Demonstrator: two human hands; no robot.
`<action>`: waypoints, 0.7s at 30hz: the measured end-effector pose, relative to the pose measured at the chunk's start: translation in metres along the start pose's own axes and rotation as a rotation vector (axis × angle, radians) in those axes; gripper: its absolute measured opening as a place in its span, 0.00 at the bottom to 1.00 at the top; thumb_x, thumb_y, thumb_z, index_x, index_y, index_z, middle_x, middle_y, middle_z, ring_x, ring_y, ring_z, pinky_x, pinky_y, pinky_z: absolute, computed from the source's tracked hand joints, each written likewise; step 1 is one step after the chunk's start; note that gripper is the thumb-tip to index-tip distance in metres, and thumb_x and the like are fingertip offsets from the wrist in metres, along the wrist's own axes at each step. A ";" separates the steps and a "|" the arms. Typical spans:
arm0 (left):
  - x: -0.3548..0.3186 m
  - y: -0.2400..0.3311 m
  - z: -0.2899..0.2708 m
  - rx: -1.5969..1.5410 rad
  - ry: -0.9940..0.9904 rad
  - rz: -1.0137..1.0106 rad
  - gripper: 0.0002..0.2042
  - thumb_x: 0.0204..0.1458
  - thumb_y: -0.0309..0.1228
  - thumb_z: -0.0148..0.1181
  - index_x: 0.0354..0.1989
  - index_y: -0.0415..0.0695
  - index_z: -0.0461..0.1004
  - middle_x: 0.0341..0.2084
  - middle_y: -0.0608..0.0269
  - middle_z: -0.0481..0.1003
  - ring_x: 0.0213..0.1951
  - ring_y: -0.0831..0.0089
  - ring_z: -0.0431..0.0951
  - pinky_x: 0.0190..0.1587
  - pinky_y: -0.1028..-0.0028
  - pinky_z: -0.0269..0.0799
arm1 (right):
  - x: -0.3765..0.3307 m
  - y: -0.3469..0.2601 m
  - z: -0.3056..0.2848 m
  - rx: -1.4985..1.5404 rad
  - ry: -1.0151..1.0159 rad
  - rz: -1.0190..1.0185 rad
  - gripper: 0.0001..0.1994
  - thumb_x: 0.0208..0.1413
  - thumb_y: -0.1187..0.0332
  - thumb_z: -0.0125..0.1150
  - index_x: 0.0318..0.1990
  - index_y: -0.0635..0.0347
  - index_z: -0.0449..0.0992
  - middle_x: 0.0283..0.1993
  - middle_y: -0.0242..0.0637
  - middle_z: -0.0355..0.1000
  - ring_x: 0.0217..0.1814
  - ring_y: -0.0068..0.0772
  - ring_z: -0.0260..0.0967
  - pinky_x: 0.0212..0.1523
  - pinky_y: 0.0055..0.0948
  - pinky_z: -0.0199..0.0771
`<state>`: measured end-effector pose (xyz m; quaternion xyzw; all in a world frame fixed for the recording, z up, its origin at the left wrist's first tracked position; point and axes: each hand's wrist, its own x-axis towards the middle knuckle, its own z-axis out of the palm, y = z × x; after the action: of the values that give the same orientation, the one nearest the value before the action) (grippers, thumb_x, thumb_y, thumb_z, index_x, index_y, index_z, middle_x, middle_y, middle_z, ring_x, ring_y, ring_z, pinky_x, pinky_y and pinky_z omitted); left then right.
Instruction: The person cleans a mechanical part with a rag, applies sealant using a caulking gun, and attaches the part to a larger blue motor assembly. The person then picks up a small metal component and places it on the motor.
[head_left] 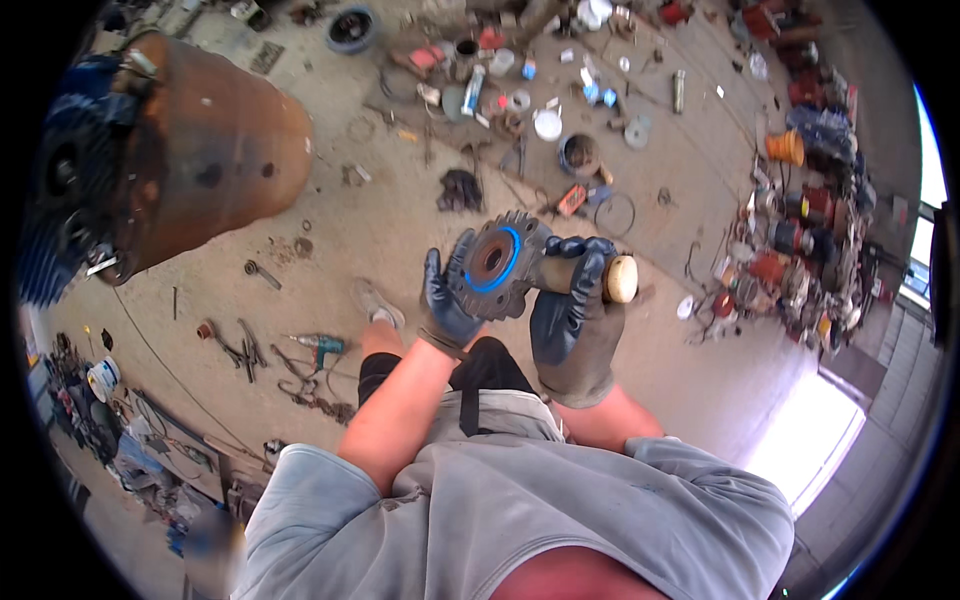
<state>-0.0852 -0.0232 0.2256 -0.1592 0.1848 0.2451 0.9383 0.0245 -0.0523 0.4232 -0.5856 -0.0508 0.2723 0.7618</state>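
In front of my waist, my left hand (pixel 452 305), in a dark coated glove, grips the left edge of a toothed metal part (pixel 478 283). This part has a central hole and a bright blue ring around its face. My right hand (pixel 578 330), in a similar glove with a grey-brown back, wraps its fingers around a thick cylinder (pixel 560 272) with a pale round end (pixel 622 279). The cylinder meets the toothed part's right side; whether they are joined cannot be told. My right palm is hidden.
A large rusty drum-shaped housing (pixel 215 140) with a dark toothed end stands at the left. On the floor lie a teal power drill (pixel 320 347), an orange device (pixel 572 200), a dark cloth (pixel 460 190) and a round can (pixel 578 155). Piled machine parts (pixel 800 240) line the right.
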 end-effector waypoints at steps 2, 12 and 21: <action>-0.011 -0.002 0.067 -0.270 -0.168 -0.056 0.43 0.71 0.66 0.38 0.85 0.48 0.53 0.85 0.55 0.52 0.83 0.54 0.54 0.83 0.50 0.49 | -0.008 -0.032 0.028 0.031 -0.121 -0.066 0.14 0.77 0.63 0.63 0.57 0.63 0.73 0.53 0.33 0.77 0.55 0.27 0.72 0.61 0.30 0.71; -0.092 0.057 0.151 0.098 -0.285 0.120 0.44 0.70 0.69 0.32 0.81 0.45 0.61 0.76 0.54 0.68 0.75 0.57 0.68 0.79 0.52 0.58 | -0.042 -0.083 0.117 -0.345 -0.872 -0.202 0.21 0.68 0.66 0.74 0.62 0.62 0.72 0.55 0.35 0.76 0.56 0.25 0.73 0.58 0.31 0.77; -0.183 0.190 0.200 0.757 -0.335 0.541 0.44 0.72 0.66 0.32 0.80 0.41 0.61 0.76 0.48 0.67 0.76 0.47 0.65 0.82 0.46 0.54 | -0.051 -0.058 0.292 -0.427 -1.136 -0.329 0.19 0.55 0.71 0.82 0.49 0.63 0.77 0.45 0.39 0.79 0.44 0.31 0.78 0.46 0.33 0.80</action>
<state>-0.2787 0.1391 0.4399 0.2881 0.1423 0.4178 0.8498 -0.1139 0.1663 0.5796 -0.4732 -0.5904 0.4039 0.5142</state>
